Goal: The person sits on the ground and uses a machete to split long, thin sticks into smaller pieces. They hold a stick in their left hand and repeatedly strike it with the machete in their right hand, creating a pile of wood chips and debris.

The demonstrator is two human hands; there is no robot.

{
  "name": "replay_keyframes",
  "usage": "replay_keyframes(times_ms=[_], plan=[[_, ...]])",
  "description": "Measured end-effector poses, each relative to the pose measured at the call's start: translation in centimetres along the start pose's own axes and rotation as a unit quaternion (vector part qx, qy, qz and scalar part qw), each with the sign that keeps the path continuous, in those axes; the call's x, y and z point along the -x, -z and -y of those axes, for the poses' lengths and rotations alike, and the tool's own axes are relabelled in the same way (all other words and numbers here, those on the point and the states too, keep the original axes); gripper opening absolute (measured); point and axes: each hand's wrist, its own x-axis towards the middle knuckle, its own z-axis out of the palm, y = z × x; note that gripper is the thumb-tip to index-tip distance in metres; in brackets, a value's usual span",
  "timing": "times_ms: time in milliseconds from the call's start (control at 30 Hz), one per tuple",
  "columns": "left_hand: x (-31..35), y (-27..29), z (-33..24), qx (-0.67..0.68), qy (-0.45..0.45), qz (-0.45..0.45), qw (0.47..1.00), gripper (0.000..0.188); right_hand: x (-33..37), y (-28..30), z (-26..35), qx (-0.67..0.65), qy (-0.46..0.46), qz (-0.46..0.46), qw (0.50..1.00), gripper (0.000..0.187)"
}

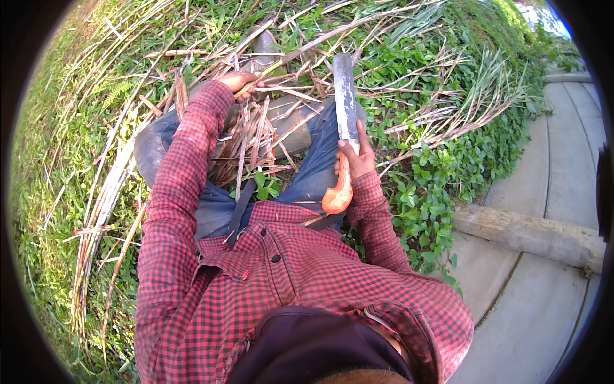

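Observation:
My left hand point(240, 83) is closed round the near end of a long plant stalk point(304, 49), which runs up and to the right across the grass. In my right hand point(358, 155) is a machete, gripped where its orange handle point(339, 189) meets the blade. The broad, worn grey blade point(344, 93) points away from me, its tip near the stalk but apart from it. Dry brown husk strips point(252, 144) lie heaped between my legs, below my left hand.
Long stripped stalks point(96, 256) lie in the grass at the left. A bundle of leafy stalks point(473, 105) rests on low green plants at the right. Beyond it are grey concrete slabs point(537, 307) with a wooden log point(527, 235) across them.

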Motion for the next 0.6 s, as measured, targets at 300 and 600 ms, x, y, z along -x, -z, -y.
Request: replay_keyframes(times_ms=[300, 600], plan=[[-2.6, 1.2, 1.8, 0.036, 0.021, -0.023, 0.999, 0.028, 0.2, -3.3, 0.4, -0.006, 0.002, 0.035, 0.999, 0.071], [-4.0, 4.2, 2.8, -0.194, -0.073, -0.329, 0.921, 0.029, -1.6, -3.0, 1.1, -0.002, -0.016, 0.064, 0.998, 0.072]])
